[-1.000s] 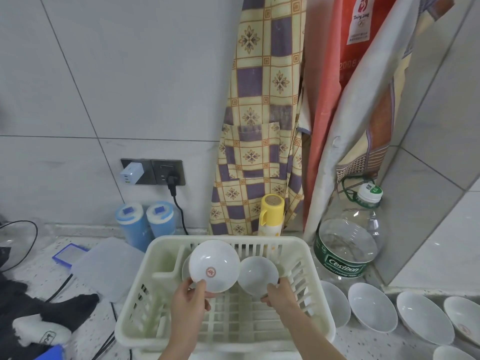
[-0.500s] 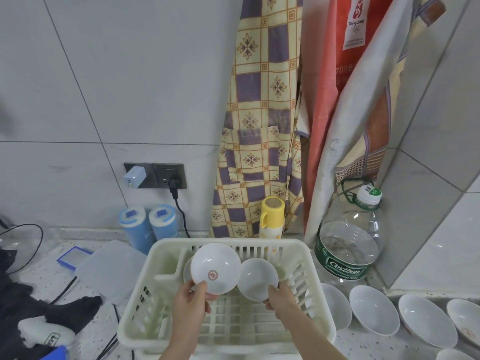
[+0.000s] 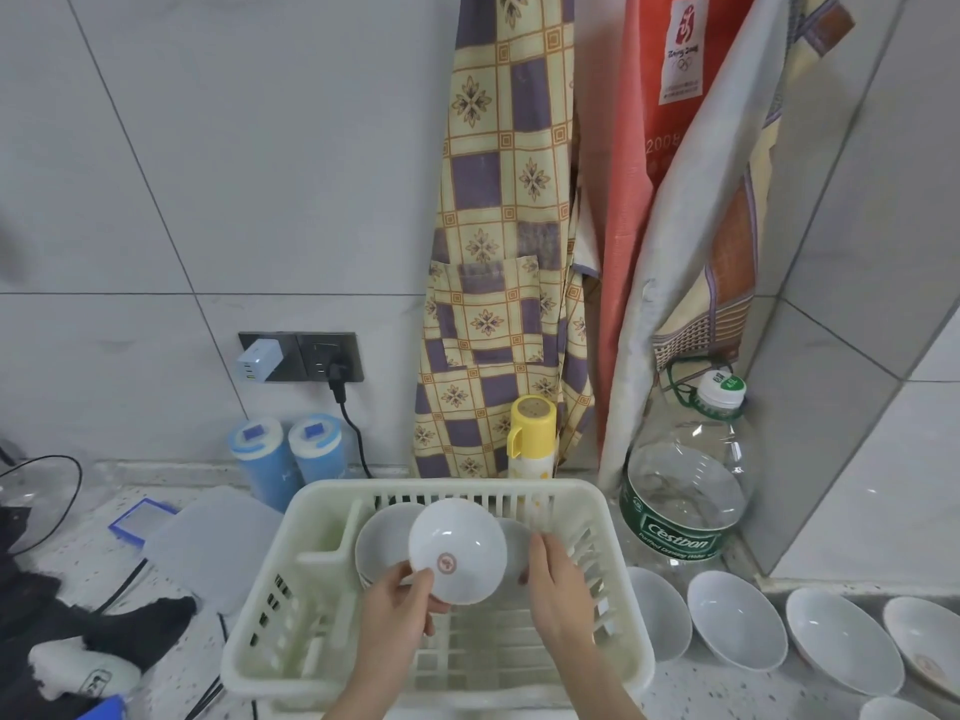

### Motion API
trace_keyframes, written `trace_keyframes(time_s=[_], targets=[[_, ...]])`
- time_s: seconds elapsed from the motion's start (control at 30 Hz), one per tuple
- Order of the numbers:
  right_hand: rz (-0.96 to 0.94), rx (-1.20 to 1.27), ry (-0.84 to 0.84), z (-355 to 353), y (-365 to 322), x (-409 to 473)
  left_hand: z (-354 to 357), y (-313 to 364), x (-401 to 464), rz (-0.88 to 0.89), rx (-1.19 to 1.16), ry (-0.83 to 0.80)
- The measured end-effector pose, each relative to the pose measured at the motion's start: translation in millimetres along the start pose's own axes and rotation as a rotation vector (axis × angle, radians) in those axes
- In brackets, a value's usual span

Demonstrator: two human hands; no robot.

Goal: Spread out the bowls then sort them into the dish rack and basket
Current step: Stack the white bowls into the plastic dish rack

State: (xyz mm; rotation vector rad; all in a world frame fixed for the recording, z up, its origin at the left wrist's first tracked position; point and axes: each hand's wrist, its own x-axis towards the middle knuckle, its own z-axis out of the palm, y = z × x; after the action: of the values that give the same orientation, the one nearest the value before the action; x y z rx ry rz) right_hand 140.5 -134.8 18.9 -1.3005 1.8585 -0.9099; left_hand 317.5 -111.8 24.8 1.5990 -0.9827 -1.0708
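Observation:
A cream plastic dish rack [image 3: 322, 517] stands in front of me on the speckled counter. My left hand [image 3: 400, 610] pinches the lower rim of a white bowl with a red mark [image 3: 457, 550], held upright over the rack. Behind it on the left a plain white bowl [image 3: 382, 537] leans in the rack. Another white bowl [image 3: 517, 543] stands on edge behind the held one; my right hand [image 3: 558, 589] holds its right edge, and most of that bowl is hidden. Several white bowls [image 3: 735, 618] lie in a row on the counter to the right.
A large clear water bottle [image 3: 685, 491] stands behind the rack's right corner, a yellow-capped bottle [image 3: 532, 436] at the wall. Two blue canisters [image 3: 283, 457] and a plugged-in cable [image 3: 353, 423] are at the left. Dark cloth [image 3: 78, 621] and a translucent lid [image 3: 213, 543] lie left of the rack.
My left hand has carried the marked bowl to the right, so it now covers most of the bowl at my right hand. A plain bowl behind it has come into view.

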Motion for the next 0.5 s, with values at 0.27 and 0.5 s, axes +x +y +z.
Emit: trace_keyframes(time_s=[0.27,0.5], targets=[[-0.035,0.198,0.023,-4.9,-0.8,1.1,34.8,12.5,1.4,-0.041,0.007,-0.103],[0.014,0.151,0.126,-0.7,5.0,8.2,45.8,17.4,3.6,-0.162,-0.055,-0.204]])
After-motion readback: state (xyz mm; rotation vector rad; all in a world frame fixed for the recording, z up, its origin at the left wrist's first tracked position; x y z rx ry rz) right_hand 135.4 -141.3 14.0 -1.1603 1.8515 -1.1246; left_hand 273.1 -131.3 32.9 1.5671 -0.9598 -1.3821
